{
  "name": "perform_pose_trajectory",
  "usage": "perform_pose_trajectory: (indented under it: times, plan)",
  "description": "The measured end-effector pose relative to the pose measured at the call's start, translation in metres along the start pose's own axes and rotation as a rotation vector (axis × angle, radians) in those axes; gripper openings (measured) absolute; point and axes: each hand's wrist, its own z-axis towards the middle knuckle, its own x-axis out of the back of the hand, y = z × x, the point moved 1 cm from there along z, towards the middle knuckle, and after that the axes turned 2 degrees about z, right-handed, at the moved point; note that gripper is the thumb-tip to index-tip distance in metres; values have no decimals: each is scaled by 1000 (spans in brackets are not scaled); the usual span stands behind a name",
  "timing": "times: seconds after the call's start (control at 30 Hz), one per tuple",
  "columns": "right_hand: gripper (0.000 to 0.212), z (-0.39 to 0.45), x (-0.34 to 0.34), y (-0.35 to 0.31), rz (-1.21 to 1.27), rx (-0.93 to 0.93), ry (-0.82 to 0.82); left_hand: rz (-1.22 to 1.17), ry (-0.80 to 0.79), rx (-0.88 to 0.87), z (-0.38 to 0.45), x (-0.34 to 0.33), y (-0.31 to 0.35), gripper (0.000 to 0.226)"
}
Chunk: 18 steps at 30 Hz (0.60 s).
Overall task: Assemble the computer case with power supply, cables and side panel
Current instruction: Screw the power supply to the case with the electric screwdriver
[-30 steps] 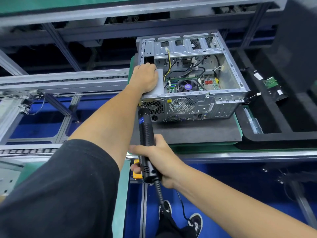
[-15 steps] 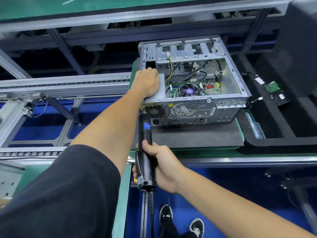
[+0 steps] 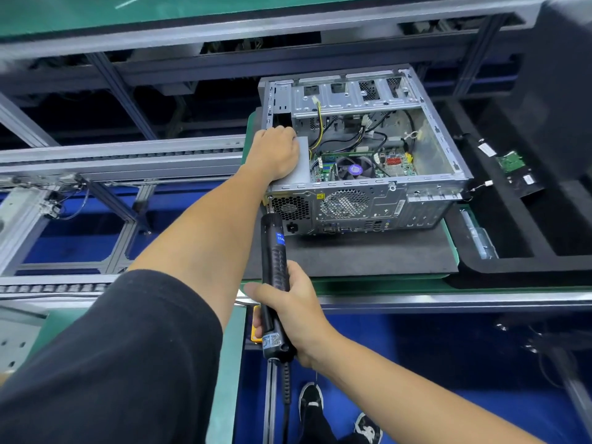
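The open computer case (image 3: 362,149) lies on the black mat (image 3: 352,254), left hand (image 3: 275,153) pressing the heavy, rigid power supply (image 3: 302,161) into its near-left corner while the right hand (image 3: 290,310) grips the electric screwdriver (image 3: 273,267), tip at the rear panel.

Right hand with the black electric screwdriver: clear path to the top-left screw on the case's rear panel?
Probably yes. The right hand holds the black electric screwdriver, whose bit tip is already at the rear corner of the open grey metal computer case. The left hand rests on top, out of the way.
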Motion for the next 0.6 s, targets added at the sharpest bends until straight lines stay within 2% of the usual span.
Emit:
perform_pose_trajectory:
  times: [0.1,0.6]
  plan:
    - [35,1,-1,4,-28,28,5,6,-4,-2,0,0,0,36]
    - [26,6,-2,2,-122,13,43,24,3,-22,0,2,3,35]
